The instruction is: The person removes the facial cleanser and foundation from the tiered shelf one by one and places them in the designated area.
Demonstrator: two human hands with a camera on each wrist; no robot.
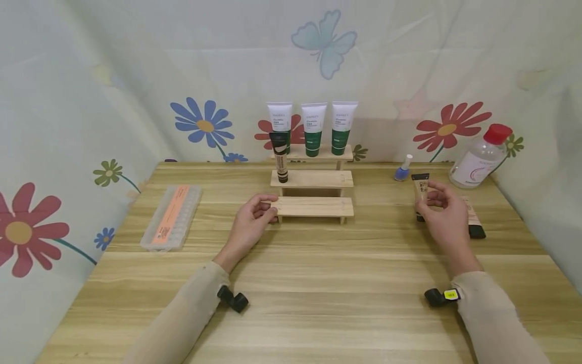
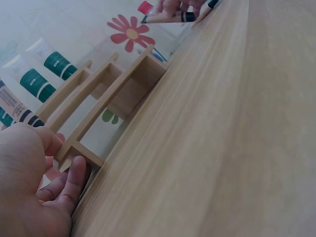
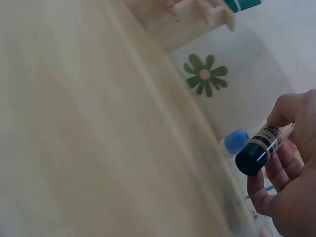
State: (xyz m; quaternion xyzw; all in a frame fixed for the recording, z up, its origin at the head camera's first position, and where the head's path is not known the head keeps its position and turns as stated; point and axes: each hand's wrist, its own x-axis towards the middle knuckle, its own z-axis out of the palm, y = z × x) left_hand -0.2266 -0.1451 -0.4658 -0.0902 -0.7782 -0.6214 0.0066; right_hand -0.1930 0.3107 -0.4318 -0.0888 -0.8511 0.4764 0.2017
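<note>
A three-step wooden display rack [image 1: 313, 207] stands at the middle of the table. My left hand [image 1: 249, 218] holds the left end of its lowest step, thumb and fingers about the corner in the left wrist view. Between the thumb and fingers of my right hand [image 1: 447, 215] is a beige cosmetic tube [image 3: 270, 138] with a black cap, cap down. A similar tube [image 1: 281, 164] stands on the middle step at the left. Another beige tube [image 1: 474, 217] lies on the table, partly hidden behind the right hand. Three white-and-green tubes [image 1: 313, 129] stand along the top step.
A clear plastic case [image 1: 187, 217] with an orange label lies at the left. Behind the right hand stand a small blue nail polish bottle [image 1: 402, 173] with a white cap and a clear bottle [image 1: 475, 161] with a red cap. A flowered curtain [image 1: 382, 65] hangs behind the table.
</note>
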